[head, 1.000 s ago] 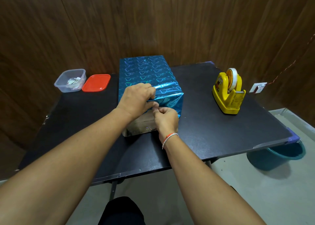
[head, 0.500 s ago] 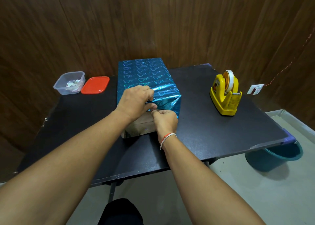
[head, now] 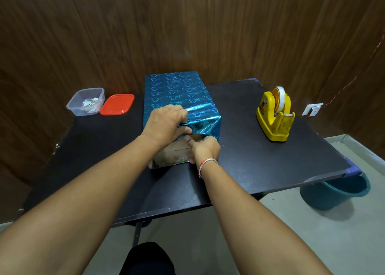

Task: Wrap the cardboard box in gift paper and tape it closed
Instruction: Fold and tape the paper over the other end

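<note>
The box (head: 179, 95) sits mid-surface (head: 260, 160). My left hand (head: 166, 122) pins the paper (head: 200, 120) flap down at its near end so my right hand (head: 205, 149), curled at the flap's edge, can crease it; the dispenser (head: 275, 116) waits at 3 o'clock.

place: home room | cues: wood-panelled wall (head: 229, 24), plastic bucket (head: 337, 193) on tiled floor, wall socket (head: 311, 109)

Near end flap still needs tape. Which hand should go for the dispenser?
Right hand, probably. The tape dispenser sits on its side of the table, and the left hand grips the folded gift paper in place.
</note>
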